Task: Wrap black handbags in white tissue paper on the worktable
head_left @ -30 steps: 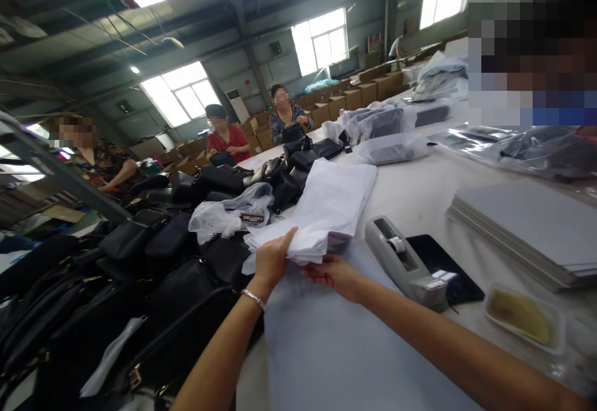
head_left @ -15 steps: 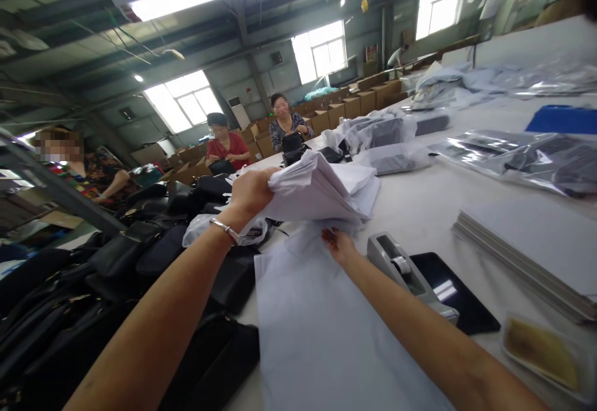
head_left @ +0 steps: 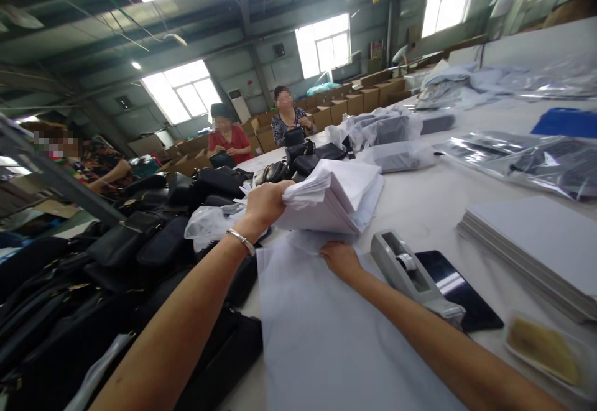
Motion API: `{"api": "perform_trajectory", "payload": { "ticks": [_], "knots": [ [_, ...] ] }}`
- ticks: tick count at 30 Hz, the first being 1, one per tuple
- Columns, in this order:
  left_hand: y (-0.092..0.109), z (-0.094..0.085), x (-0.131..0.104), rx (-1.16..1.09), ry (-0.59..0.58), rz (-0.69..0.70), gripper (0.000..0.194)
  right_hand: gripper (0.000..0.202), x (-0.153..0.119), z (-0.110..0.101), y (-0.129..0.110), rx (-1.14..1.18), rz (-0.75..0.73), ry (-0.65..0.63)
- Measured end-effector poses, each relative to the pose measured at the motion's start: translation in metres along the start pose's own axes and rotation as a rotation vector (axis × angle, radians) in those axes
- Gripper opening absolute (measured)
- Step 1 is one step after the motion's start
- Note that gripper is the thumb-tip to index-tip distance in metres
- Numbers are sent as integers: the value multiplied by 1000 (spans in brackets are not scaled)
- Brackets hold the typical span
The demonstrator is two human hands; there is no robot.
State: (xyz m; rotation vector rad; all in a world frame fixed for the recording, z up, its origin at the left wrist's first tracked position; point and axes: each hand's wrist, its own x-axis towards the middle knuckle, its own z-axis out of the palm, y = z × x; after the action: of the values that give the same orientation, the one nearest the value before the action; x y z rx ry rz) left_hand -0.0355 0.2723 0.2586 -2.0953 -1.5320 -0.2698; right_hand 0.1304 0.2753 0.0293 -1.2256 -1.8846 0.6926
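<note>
My left hand (head_left: pixel 267 203), with a silver bangle at the wrist, is closed on the near left corner of a stack of white paper (head_left: pixel 321 203). That edge of the stack is lifted and bent back, while its far part rests on the table. Below it a large white sheet of thin paper (head_left: pixel 312 330) lies flat towards me. My right hand (head_left: pixel 340 260) is closed at the far end of this sheet, just under the raised stack; its fingertips are partly hidden. A grey tape dispenser (head_left: pixel 420 280) stands right of my right hand.
Many black bags (head_left: pixel 125 243) are heaped at the left, beside a crumpled plastic bag (head_left: pixel 209 224). To the right are a black tablet (head_left: pixel 480 302), a stack of boards (head_left: pixel 532 243), a small plastic tray (head_left: pixel 545 349) and plastic-wrapped items (head_left: pixel 550 162). Several people work beyond the table.
My right hand has gone from loosely extended fingers to closed at the thin sheet. My left hand has shifted slightly right and down, still holding the paper stack.
</note>
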Motion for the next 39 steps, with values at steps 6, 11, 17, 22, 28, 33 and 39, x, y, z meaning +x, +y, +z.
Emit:
{"api": "perform_trajectory", "payload": {
  "ticks": [6, 11, 17, 22, 28, 33, 39],
  "knots": [
    [-8, -1, 0, -24, 55, -37, 30, 15, -19, -6, -1, 228, 1, 16],
    [-11, 0, 5, -47, 63, -76, 32, 35, -60, 1, 24, 539, 323, 253],
    [-12, 2, 11, -69, 75, -97, 34, 55, -40, 3, 29, 862, 535, 420],
    [-13, -1, 13, -63, 85, -100, 34, 55, -7, 13, 12, 968, 643, 453],
    [-11, -6, 17, -74, 83, -103, 33, 21, -4, 26, -1, 961, 730, 166],
    [-10, -6, 19, -63, 91, -89, 34, 44, -9, 32, -5, 747, 607, 27],
    [-7, -5, 15, -62, 75, -81, 32, 51, -14, 41, 1, 341, 247, 234]
  ]
}}
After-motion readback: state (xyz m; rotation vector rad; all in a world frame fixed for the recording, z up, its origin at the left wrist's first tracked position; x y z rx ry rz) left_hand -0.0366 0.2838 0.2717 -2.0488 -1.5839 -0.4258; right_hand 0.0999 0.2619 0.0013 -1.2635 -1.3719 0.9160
